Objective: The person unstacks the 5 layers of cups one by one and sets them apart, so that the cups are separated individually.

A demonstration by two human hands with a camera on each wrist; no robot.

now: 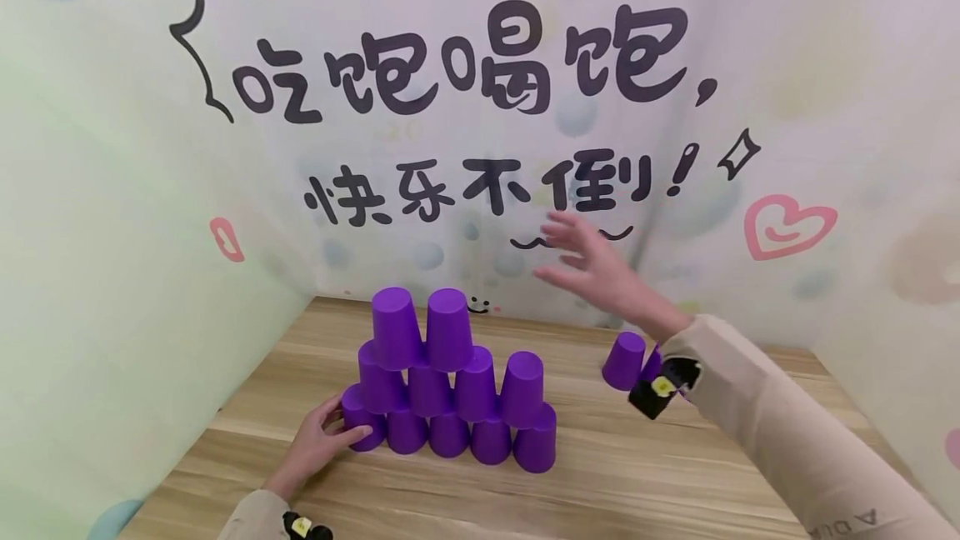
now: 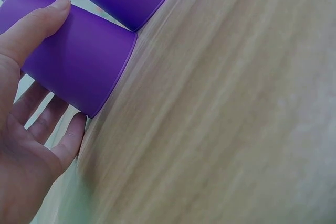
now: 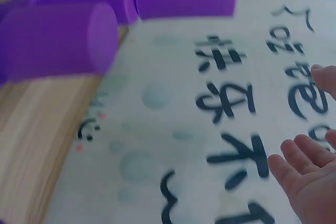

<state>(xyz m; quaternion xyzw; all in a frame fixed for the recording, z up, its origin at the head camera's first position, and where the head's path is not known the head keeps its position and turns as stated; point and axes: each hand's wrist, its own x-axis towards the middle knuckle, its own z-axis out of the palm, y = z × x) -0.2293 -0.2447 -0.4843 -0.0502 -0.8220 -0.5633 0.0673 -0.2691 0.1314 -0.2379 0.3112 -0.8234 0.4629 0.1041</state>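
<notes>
Backdrop (image 1: 480,107) printed with dark characters and a pink heart (image 1: 787,225) fills the upper frame. Wooden table (image 1: 645,473) spans the lower frame. Stack of upturned purple cups (image 1: 450,382) stands left of centre on the table: five on the bottom row, four above, two on top. Spare purple cup (image 1: 624,361) sits apart at centre right, partly behind the sleeve. Right hand (image 1: 600,269), centre, is raised in front of the backdrop with fingers spread and holds nothing. Left hand (image 1: 318,440), lower left, curls thumb and fingers round the leftmost bottom cup (image 1: 362,427) of the stack.
</notes>
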